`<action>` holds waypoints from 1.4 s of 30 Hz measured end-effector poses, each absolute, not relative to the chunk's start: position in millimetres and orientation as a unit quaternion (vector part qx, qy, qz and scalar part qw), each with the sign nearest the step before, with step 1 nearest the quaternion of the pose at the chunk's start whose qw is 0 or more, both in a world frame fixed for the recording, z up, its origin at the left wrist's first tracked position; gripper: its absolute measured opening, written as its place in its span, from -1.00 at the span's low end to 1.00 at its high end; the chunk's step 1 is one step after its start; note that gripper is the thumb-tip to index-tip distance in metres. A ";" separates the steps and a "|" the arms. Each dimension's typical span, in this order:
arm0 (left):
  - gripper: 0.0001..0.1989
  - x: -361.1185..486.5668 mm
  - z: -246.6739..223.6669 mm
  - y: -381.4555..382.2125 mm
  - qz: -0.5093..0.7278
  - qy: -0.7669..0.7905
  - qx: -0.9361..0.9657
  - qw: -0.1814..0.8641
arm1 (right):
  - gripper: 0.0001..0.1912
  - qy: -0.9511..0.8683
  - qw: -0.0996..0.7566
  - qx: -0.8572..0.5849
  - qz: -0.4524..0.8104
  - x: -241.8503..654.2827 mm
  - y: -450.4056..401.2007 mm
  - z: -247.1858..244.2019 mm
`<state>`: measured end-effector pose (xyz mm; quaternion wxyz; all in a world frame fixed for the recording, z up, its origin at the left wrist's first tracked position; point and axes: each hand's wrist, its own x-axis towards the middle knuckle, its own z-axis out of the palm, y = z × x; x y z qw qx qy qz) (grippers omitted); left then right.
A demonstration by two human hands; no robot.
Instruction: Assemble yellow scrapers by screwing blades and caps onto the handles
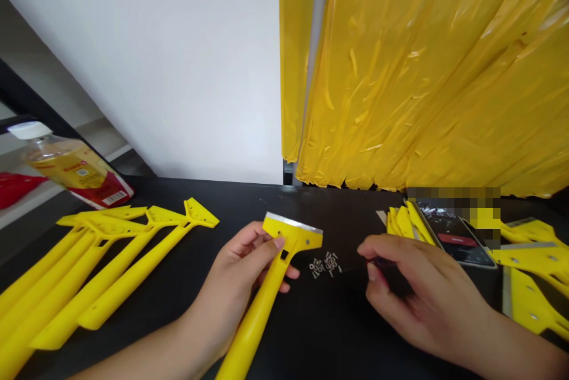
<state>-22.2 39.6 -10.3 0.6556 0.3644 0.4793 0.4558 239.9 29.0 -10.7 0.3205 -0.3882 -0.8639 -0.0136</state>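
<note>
My left hand (249, 267) is closed around the neck of a yellow scraper (262, 309), its thumb pressed on the head. A metal blade (293, 222) runs along the scraper's far edge, and one screw shows on the right side of the head. My right hand (427, 291) is closed in a pinch on a slim screwdriver (377, 261); its dark handle is mostly hidden by the fingers and its thin shaft points left. Between the hands lies a small pile of screws and nuts (326, 264) on the black table (329, 332).
Several yellow scraper handles (133, 243) lie in a row at left, near a plastic bottle (80, 166). To the right are yellow plates (400, 223), a phone (457, 238) and scrapers with blades (533, 303). A white panel (200, 72) and yellow plastic sheeting (422, 72) stand behind.
</note>
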 end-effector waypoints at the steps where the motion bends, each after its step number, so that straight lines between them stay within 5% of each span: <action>1: -0.81 -22.2 -11.0 39.8 0.455 0.479 0.366 0.656 | -0.63 -0.864 0.323 -0.386 -0.015 239.9 29.1 -10.6; 42: -0.82 -21.8 -15.2 38.3 0.423 0.467 0.407 0.662 | -0.70 -0.867 0.357 -0.344 -0.043 240.7 34.7 -7.2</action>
